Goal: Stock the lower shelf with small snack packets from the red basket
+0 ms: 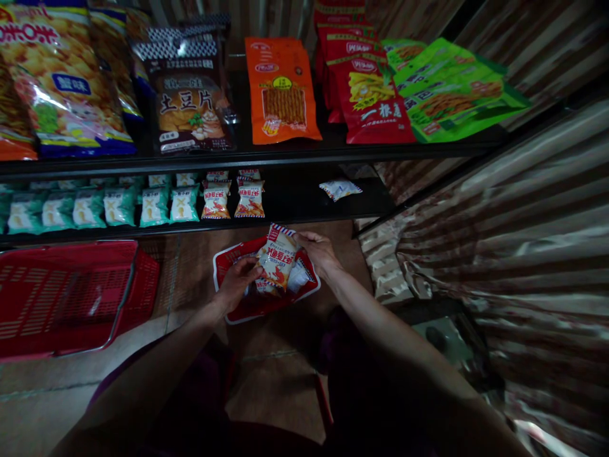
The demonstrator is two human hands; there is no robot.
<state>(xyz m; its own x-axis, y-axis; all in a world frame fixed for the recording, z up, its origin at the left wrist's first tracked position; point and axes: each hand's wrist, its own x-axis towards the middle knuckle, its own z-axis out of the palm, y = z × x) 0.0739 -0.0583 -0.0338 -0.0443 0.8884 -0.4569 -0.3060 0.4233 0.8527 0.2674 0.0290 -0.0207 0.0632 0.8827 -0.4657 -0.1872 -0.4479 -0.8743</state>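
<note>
The left hand (236,284) pinches the snack packet (278,256) low and the right hand (320,251) grips its top, just above the red tray (266,306). Holding it by the edges should keep the contents from being crushed.

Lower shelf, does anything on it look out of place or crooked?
Yes. A white packet lies alone and askew at the right of the lower shelf, apart from the upright rows of green packets and orange packets on the left.
</note>
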